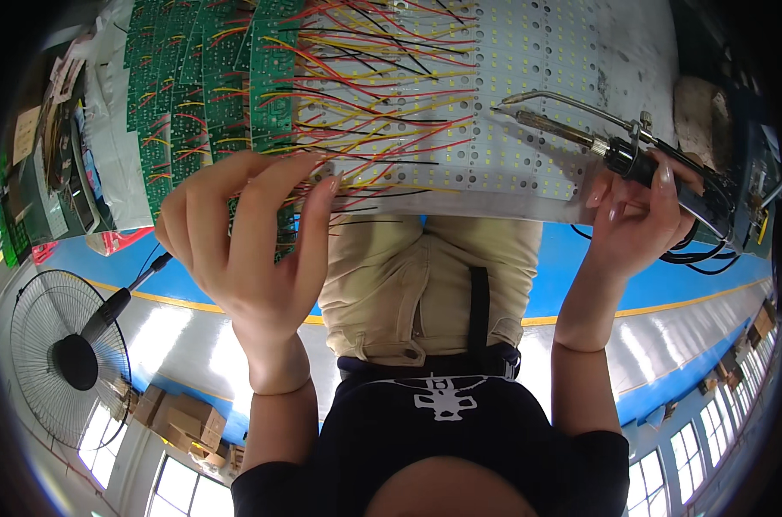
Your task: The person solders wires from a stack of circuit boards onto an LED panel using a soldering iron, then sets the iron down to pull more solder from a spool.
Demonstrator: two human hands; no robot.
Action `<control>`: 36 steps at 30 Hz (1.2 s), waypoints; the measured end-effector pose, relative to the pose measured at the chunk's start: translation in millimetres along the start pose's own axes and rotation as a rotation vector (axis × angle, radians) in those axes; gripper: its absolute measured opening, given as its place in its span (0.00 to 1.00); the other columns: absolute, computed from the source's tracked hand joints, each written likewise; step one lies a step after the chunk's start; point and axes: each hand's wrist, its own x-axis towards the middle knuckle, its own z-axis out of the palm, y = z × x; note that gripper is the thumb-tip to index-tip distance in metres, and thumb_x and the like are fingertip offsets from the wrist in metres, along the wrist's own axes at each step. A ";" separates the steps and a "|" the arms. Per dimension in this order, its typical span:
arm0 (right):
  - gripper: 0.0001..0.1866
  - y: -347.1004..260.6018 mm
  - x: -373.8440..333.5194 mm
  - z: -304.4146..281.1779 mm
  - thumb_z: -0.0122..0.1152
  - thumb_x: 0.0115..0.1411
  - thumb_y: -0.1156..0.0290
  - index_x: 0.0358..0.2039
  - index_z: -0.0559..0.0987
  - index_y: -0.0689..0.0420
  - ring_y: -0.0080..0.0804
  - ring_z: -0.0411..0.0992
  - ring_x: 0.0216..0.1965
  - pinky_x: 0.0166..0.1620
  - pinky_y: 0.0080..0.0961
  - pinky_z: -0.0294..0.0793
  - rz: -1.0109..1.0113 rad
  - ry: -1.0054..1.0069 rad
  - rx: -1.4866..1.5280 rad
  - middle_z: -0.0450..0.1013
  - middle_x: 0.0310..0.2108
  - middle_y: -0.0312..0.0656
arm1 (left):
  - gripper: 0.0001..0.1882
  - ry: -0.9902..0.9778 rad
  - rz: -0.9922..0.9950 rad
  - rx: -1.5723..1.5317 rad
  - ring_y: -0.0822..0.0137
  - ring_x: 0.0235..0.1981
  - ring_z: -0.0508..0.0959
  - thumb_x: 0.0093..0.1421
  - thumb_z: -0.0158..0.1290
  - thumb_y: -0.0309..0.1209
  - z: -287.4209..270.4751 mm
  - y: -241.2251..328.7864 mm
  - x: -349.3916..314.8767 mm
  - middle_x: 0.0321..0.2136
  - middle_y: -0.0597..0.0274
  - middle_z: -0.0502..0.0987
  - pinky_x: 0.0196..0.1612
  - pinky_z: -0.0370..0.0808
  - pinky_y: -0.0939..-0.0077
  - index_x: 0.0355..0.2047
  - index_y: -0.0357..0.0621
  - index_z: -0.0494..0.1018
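Observation:
My left hand point(244, 233) is bent over the near end of the green circuit boards point(273, 77). Its thumb and forefinger close on thin wires point(356, 200) at the near board's edge; exactly which wires they pinch is partly hidden by the fingers. Red, yellow and black wires fan rightward from the boards over a white LED panel point(546, 52). In my right hand point(636, 207) is a soldering iron point(619, 155) with a thin curved metal tube point(572, 103) alongside. Its tip points left, over the panel, to the right of the wire ends.
A brown block-like object point(699, 121) sits at the right end of the table, with dark cables point(705, 258) hanging below. Parts and papers point(68, 155) crowd the far left. A standing fan point(72, 362) and cardboard boxes point(184, 420) are on the floor side at left.

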 end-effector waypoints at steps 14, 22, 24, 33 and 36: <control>0.04 0.5 -2.2 4.9 0.52 0.53 0.80 0.29 0.67 0.65 0.21 0.58 0.09 0.14 0.23 0.66 0.039 -0.030 -0.019 0.65 0.17 0.43 | 0.08 0.040 -0.065 -0.018 0.67 0.31 0.66 0.41 0.61 0.30 -1.3 -13.7 -12.8 0.28 0.67 0.70 0.36 0.59 0.74 0.24 0.49 0.74; 0.06 0.6 0.0 1.1 0.52 0.52 0.78 0.30 0.67 0.65 0.25 0.62 0.11 0.15 0.24 0.67 0.001 -0.078 0.025 0.67 0.19 0.45 | 0.09 0.076 -0.059 -0.088 0.68 0.32 0.66 0.42 0.60 0.31 0.1 -11.6 -17.3 0.30 0.68 0.70 0.37 0.59 0.74 0.26 0.50 0.75; 0.07 -4.5 3.2 -5.7 0.52 0.52 0.77 0.30 0.67 0.65 0.26 0.63 0.11 0.16 0.24 0.67 -0.008 -0.084 0.033 0.67 0.19 0.46 | 0.10 0.035 0.005 -0.102 0.68 0.33 0.67 0.43 0.59 0.31 5.6 0.0 -12.7 0.31 0.67 0.72 0.38 0.60 0.74 0.28 0.49 0.76; 0.17 -3.5 0.4 -47.9 0.64 0.47 0.71 0.33 0.65 0.59 0.38 0.73 0.26 0.33 0.37 0.75 -0.083 -0.506 -0.190 0.70 0.27 0.54 | 0.15 -0.053 0.181 -0.074 0.72 0.38 0.69 0.47 0.54 0.36 36.2 24.0 -13.8 0.40 0.73 0.72 0.43 0.59 0.75 0.37 0.49 0.76; 0.16 -2.6 4.5 -48.7 0.64 0.46 0.74 0.32 0.67 0.59 0.41 0.73 0.28 0.36 0.42 0.74 -0.067 -0.627 -0.173 0.70 0.29 0.54 | 0.16 -0.076 0.200 -0.065 0.72 0.39 0.69 0.49 0.52 0.37 40.0 21.4 -14.0 0.41 0.74 0.72 0.43 0.59 0.75 0.39 0.48 0.75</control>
